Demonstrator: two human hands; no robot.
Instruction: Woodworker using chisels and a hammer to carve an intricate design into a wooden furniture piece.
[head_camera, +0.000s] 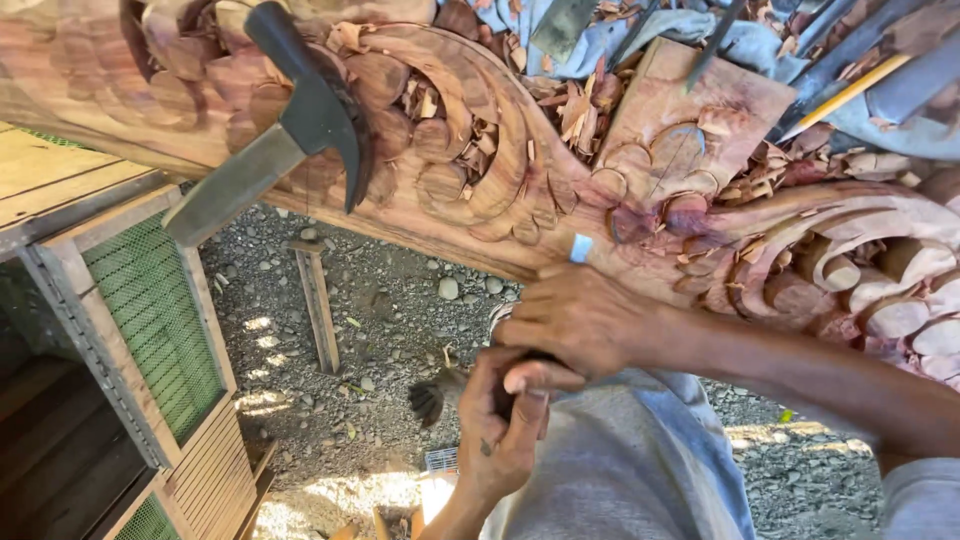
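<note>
1. Step in hand: this looks like close work at the lower edge of the carved wooden panel (480, 150), with both hands drawn together just under its scrollwork.
2. The left hand (505, 425) has its grip closed around a dark-handled tool (432, 398), whose frayed end sticks out to the left.
3. The right hand (580, 315) is curled shut on top, seemingly on the same tool's upper part. A small blue piece (581, 248) shows just above it, touching the panel's edge. I cannot tell whether it belongs to the tool.
4. The tool lies inside both grips, just below the panel and above the gravel ground (390, 300).
5. Any further stroke here would call for a steady two-handed hold, by my judgement.
6. A claw hammer (310, 115) rests untouched on the carving, well apart, among wood chips (580, 105).
</note>
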